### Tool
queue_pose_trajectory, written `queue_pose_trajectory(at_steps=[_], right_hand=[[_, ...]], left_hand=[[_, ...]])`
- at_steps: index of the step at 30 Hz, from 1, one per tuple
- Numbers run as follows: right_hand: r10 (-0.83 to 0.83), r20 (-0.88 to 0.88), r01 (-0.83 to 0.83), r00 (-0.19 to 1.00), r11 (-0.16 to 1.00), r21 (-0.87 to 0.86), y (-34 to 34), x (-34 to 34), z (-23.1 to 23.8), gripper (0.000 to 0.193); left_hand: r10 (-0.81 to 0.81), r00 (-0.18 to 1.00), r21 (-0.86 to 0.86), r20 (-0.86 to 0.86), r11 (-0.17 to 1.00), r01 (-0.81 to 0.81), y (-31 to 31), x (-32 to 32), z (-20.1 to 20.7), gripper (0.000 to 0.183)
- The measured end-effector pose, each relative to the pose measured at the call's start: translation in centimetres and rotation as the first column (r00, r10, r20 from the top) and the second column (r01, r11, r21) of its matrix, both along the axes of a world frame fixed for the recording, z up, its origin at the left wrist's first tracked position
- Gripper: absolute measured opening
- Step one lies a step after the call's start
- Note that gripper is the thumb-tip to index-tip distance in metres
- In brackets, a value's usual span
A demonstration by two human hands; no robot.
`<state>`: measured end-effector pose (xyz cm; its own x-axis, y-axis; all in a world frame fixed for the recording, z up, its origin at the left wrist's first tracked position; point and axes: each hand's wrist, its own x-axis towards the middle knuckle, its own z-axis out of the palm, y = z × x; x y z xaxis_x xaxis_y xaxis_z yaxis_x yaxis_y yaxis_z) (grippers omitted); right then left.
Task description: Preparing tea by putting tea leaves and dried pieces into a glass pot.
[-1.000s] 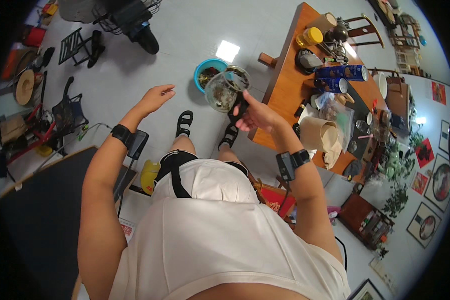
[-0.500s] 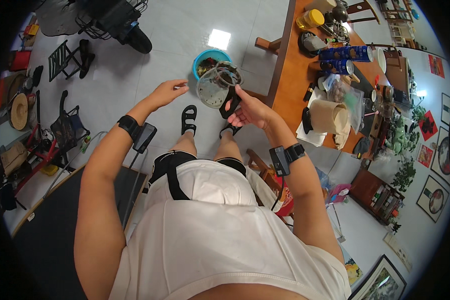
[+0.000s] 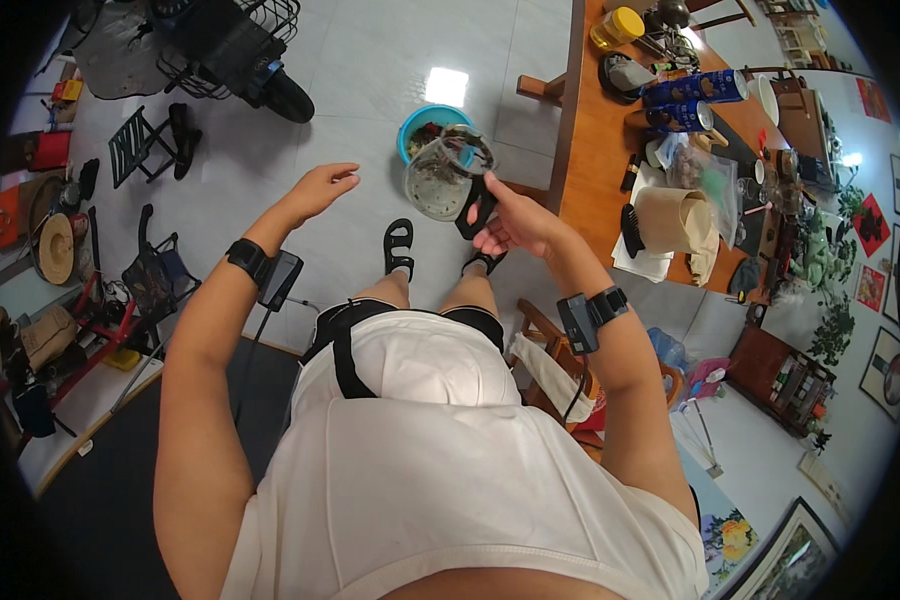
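Observation:
My right hand (image 3: 518,222) is closed round the black handle of a clear glass teapot (image 3: 433,190), with the thumb near its top. The glass pot is tilted, and dark bits like tea leaves cling to its inside. Beneath and beyond it on the floor stands a light-blue basin (image 3: 406,130) holding dark, green and red scraps. The pot hides part of this basin. To the left, my left hand (image 3: 322,190) hovers over the floor, fingers stretched out and holding nothing, apart from the pot.
A wooden table (image 3: 592,150) on the right bears blue cans (image 3: 695,88), a yellow-lidded jar (image 3: 618,28), a beige container (image 3: 670,220) and plastic bags. A dark two-wheeler (image 3: 240,75) stands far left, near a folding stool (image 3: 135,145). A wooden chair (image 3: 538,325) is beside my right leg.
My left hand has drawn away leftward from the teapot. The right hand keeps hold of the handle, with the pot still tilted above the basin. The whole view has shifted slightly.

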<state>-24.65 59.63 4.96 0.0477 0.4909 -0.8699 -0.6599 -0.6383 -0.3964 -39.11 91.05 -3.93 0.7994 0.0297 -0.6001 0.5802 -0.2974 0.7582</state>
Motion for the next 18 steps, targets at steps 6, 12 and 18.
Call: queue_pose_trajectory(at_steps=[6, 12, 18], right_hand=[[-0.07, 0.008, 0.07, 0.998, 0.997, 0.043, 1.4, -0.2, 0.4, 0.069], [0.006, 0.109, -0.004, 0.994, 1.0, -0.016, 0.3, 0.2, 1.2, 0.067], [-0.09, 0.128, 0.069, 0.988, 0.985, 0.158, 0.7, 0.0, 1.7, 0.067]], left_hand=[[0.041, 0.999, 0.01, 0.0, 0.999, -0.041, 0.4, -0.7, -1.0, 0.05], [-0.012, 1.0, 0.011, 0.011, 1.0, 0.012, 0.4, -0.8, -1.1, 0.052], [0.023, 0.999, 0.034, -0.035, 0.999, -0.022, 1.3, -1.8, -1.9, 0.051]])
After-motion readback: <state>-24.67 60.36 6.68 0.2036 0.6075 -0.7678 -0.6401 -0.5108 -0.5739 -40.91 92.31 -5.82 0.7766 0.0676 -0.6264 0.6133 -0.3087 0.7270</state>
